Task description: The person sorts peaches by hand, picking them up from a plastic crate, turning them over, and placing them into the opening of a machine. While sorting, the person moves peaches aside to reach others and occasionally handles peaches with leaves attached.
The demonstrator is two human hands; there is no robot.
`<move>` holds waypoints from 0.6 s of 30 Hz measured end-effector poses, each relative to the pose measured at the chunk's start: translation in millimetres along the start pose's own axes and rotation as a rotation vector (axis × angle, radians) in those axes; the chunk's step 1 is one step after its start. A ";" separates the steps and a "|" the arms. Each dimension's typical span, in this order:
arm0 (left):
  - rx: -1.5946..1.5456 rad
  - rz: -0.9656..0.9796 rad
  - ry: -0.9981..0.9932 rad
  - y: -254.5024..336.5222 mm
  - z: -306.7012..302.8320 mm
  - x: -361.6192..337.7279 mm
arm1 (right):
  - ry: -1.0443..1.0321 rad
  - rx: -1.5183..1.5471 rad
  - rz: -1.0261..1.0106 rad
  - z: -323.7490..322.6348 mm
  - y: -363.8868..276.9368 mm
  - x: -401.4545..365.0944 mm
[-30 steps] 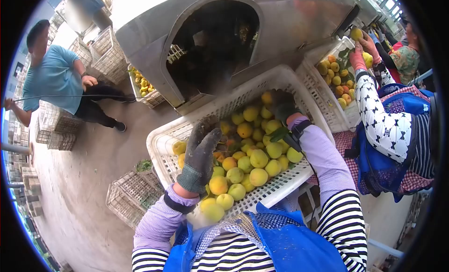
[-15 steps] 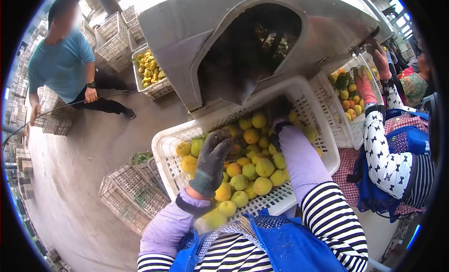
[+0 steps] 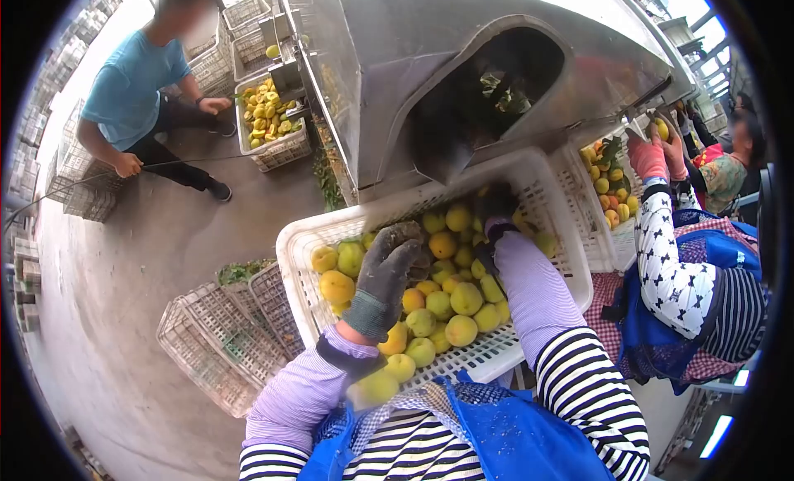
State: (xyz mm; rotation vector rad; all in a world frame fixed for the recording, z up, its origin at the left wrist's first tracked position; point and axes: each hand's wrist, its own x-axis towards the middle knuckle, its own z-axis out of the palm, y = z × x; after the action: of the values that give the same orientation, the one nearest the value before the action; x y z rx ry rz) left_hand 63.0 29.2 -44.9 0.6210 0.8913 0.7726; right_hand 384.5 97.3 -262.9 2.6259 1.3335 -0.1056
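Observation:
A white plastic crate [image 3: 308,317] in front of me holds many yellow-green peaches [image 3: 466,298], some tinged orange. My left hand [image 3: 387,266], in a dark grey glove, is over the crate's left part with its fingers curled. What lies inside the curl is hidden. At the crate's far right side, my right hand [image 3: 496,206], in a dark glove, reaches down among the peaches. Shadow and blur hide most of its fingers, so its grip cannot be made out.
A metal machine housing [image 3: 385,76] with a dark opening [image 3: 513,80] stands behind the crate. Stacked crates [image 3: 219,340] are on the floor at left. A crate of cut fruit [image 3: 269,117] sits beyond, near a standing person [image 3: 136,84]. A co-worker [image 3: 678,274] is at right.
The view has shifted, showing more of the machine's left side. The standing person's arm now reaches toward the cut-fruit crate. The co-worker's gloved hands have lifted fruit. My hands stay over the crate.

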 end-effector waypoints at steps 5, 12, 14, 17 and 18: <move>-0.032 -0.023 0.012 -2.3 -5.2 9.9 | -0.089 0.014 0.000 -1.2 -0.9 4.5; -0.062 0.044 0.166 -0.6 -14.2 24.9 | -0.683 1.151 -0.734 -138.2 -39.9 -102.0; -0.088 0.005 0.125 1.5 -16.3 15.9 | -0.677 1.378 -0.730 -174.2 -39.7 -137.2; -0.073 -0.086 -0.055 11.9 -13.8 3.0 | -0.665 1.552 -0.704 -200.7 -33.0 -171.6; -0.039 -0.052 -0.130 10.0 -12.5 -0.1 | -0.586 1.544 -0.719 -204.2 -31.1 -181.3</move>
State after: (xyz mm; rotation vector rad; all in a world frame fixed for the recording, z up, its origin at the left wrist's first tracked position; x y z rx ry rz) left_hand 49.0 36.8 -43.5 0.6044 0.7687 0.6938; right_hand 247.2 13.4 -40.1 2.0841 2.2743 -2.6006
